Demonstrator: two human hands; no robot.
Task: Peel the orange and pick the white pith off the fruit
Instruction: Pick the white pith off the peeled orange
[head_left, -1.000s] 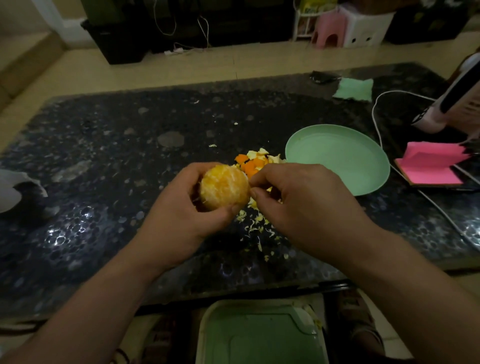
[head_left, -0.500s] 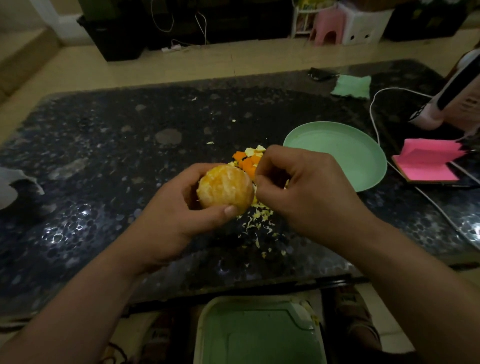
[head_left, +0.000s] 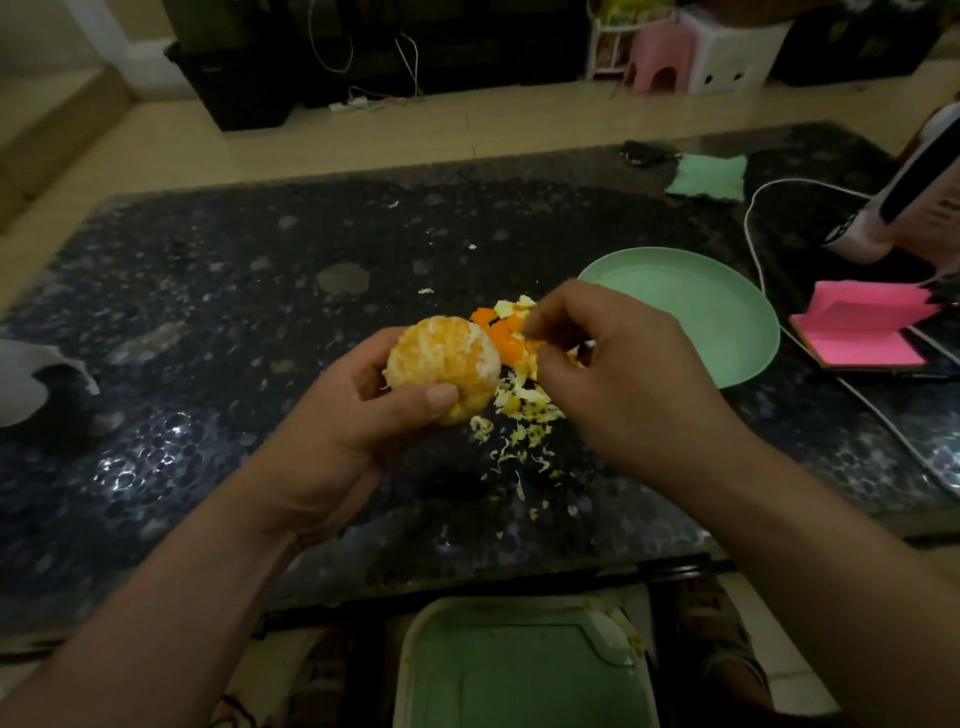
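- My left hand (head_left: 358, 415) grasps the peeled orange (head_left: 444, 370), thumb pressed across its near side, fingers curled behind it
- My right hand (head_left: 618, 374) is pinched together at thumb and forefinger just to the right of the fruit; I cannot tell whether a scrap of pith sits between the tips
- The orange is held above the dark speckled table (head_left: 208, 312), left of the scrap pile and apart from my right fingertips; white pith patches show on its upper right face
- One orange, two hands, one green plate (head_left: 727, 332), bare inside
- One heap of peel pieces (head_left: 498, 327) lies behind and between the hands, orange and pale chunks too jumbled to count
- A loose scatter of pith shreds (head_left: 519, 426) trails from below the fruit toward the table's near edge
- The plate sits right of my right hand, its rim just beyond my knuckles
- A pink notepad (head_left: 862, 332) lies right of the plate, with a white cable (head_left: 753, 218) curving around the plate's far right side
- A green bin (head_left: 519, 670) stands below the near table edge, between my forearms
- The table's left half is open room; a pale crumpled object (head_left: 31, 374) sits at the far left edge
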